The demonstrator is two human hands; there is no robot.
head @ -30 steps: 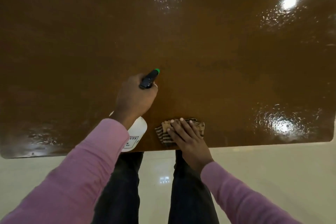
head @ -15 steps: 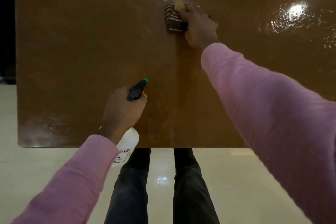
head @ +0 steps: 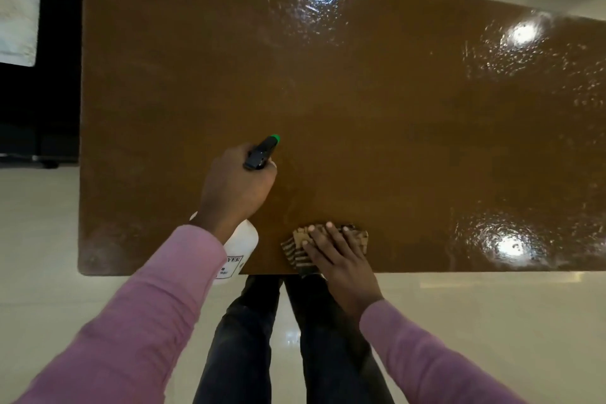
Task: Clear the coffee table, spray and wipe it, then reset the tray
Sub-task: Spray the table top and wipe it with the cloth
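The brown glossy coffee table fills the view, wet with droplets at its far and right parts. My left hand grips a white spray bottle by its black trigger head, whose green nozzle tip points across the table. My right hand lies flat, fingers spread, pressing a folded brown striped cloth onto the table at its near edge. The cloth's near corner hangs slightly over the edge. No tray is in view.
Pale glossy floor surrounds the table. My legs in dark trousers stand right against the near edge. At the far left a dark piece of furniture with a white cloth on it stands beside the table's left end.
My right hand pushed the cloth to the table's far side, then drew it back to the near edge. My left hand kept the spray bottle in about the same place.
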